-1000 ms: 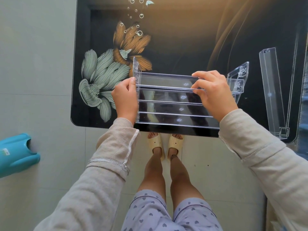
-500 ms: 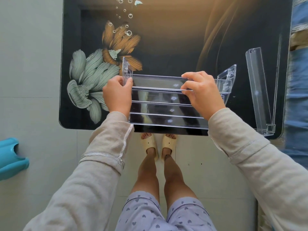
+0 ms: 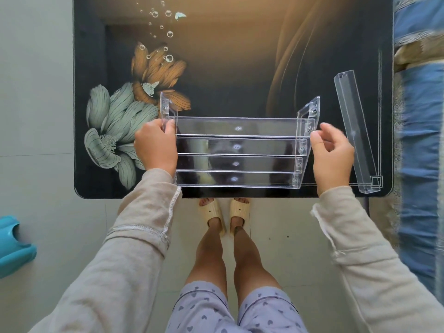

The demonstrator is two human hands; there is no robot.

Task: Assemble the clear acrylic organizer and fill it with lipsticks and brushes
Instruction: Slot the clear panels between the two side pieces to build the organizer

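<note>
The clear acrylic organizer (image 3: 236, 155) stands at the near edge of the black table (image 3: 240, 68), with several stepped trays between two side panels. My left hand (image 3: 156, 145) grips its left side panel, fingers curled over the top of the panel. My right hand (image 3: 332, 155) hovers just off the right side panel, fingers spread and holding nothing. One loose clear tray piece (image 3: 355, 131) lies lengthwise on the table to the right of my right hand. No lipsticks or brushes are in view.
The tabletop carries a flower print (image 3: 125, 121) at its left. A blue plastic object (image 3: 14, 246) sits on the floor at the far left. Striped blue fabric (image 3: 420, 140) runs along the table's right side. My legs and slippers show below the table edge.
My right hand has come off the top tray and moved right, past the organizer's right panel, opening. My left hand stays on the left panel. The camera view has shifted.
</note>
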